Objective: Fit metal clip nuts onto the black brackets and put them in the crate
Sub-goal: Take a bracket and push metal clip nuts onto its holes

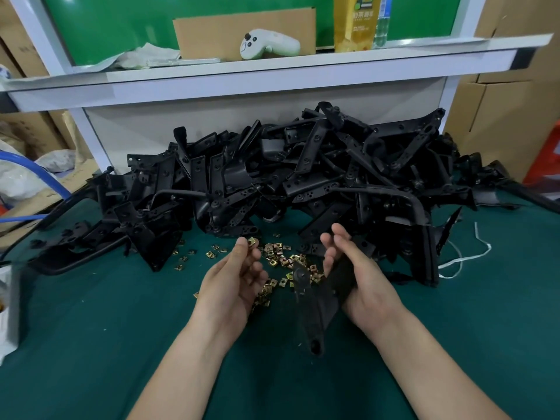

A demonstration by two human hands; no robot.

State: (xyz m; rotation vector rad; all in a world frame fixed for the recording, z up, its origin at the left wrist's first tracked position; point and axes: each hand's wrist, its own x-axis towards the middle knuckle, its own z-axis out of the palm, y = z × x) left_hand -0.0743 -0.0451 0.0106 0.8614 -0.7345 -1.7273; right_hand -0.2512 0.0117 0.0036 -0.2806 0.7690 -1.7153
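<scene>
1. The left hand (239,277) pinches one clip nut (251,242) at its fingertips.
2. The right hand (360,277) holds a bracket (315,310), whose long axis points toward the person.
3. The nut is left of the bracket's far end.

White handheld controller (268,43) on the shelf (272,72), yellow drink carton (354,22) beside it, white string (466,258) near the bench's (91,328) right edge, blue hose (45,174) off its left edge.
</scene>
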